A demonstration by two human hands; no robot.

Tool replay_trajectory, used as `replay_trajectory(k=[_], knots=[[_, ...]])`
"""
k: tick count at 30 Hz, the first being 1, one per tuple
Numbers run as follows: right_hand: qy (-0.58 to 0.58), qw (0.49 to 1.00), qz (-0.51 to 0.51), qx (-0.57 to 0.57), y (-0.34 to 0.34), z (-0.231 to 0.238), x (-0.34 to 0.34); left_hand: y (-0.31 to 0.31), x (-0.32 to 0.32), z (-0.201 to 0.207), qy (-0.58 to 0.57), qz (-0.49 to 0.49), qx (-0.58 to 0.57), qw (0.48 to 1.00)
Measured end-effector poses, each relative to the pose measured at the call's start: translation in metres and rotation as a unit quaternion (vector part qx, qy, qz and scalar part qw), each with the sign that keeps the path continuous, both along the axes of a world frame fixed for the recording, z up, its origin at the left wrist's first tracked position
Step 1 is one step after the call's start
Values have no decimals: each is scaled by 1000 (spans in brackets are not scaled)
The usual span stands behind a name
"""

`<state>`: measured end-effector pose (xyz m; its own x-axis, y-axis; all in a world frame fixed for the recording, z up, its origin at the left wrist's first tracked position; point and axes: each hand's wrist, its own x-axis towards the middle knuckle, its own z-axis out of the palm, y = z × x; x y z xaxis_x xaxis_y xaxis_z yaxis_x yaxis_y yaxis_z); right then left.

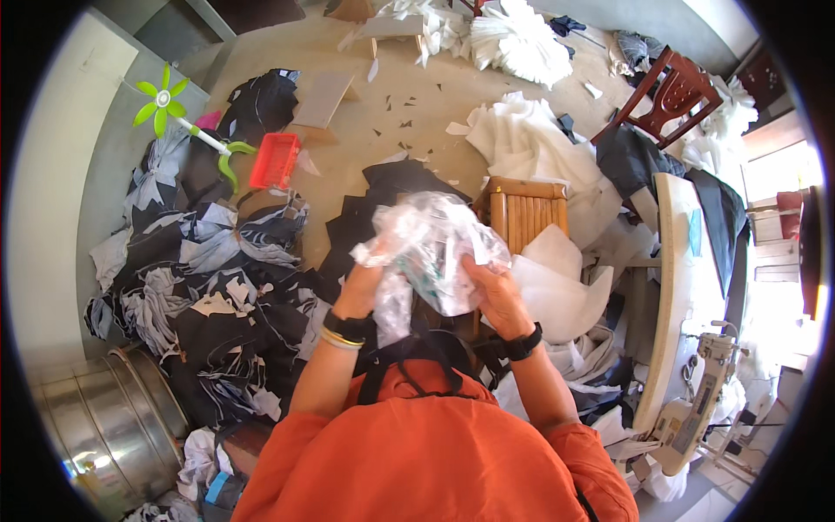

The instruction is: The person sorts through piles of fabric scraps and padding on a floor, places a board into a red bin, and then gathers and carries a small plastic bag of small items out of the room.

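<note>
A crumpled clear plastic bag (439, 230) is held up in front of my chest, with something greenish showing faintly inside it. My left hand (361, 283) grips the bag's left side, its fingers partly covered by the plastic. On the opposite side my right hand (494, 294) is closed on the bag, thumb toward its middle. The bag's loose tail (393, 304) hangs down beside my left wrist. Beneath the bag, a pile of dark fabric pieces (391, 183) lies on the floor.
Heaped grey and black cloth (217, 296) covers the left side, near a red plastic basket (275, 160) and a green toy-like fan (163, 102). A bamboo stool (529, 209) and white padding sheets (531, 157) stand right. Beyond are a sewing machine (696, 404) and a wooden chair (674, 96).
</note>
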<state>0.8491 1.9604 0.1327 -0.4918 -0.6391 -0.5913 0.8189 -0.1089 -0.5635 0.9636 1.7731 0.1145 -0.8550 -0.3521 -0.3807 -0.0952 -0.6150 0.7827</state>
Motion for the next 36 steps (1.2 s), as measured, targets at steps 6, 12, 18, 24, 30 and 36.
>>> replay_trajectory(k=[6,12,18,24,30,36], knots=[[4,995,45,-89,-60,-3,14,-72,26,-19,15,38,49,998],[28,997,45,-52,-190,-31,15,-187,9,-40,48,77,166,982],[136,990,22,25,-383,-48,13,-387,17,-89,18,-41,171,984],[75,996,-32,26,-513,-51,3,-539,46,-65,151,128,277,940],[49,999,-16,-5,-571,-52,-6,-611,44,-22,112,94,44,988],[40,998,-38,-34,-604,-42,-45,-649,12,-18,69,89,62,992]])
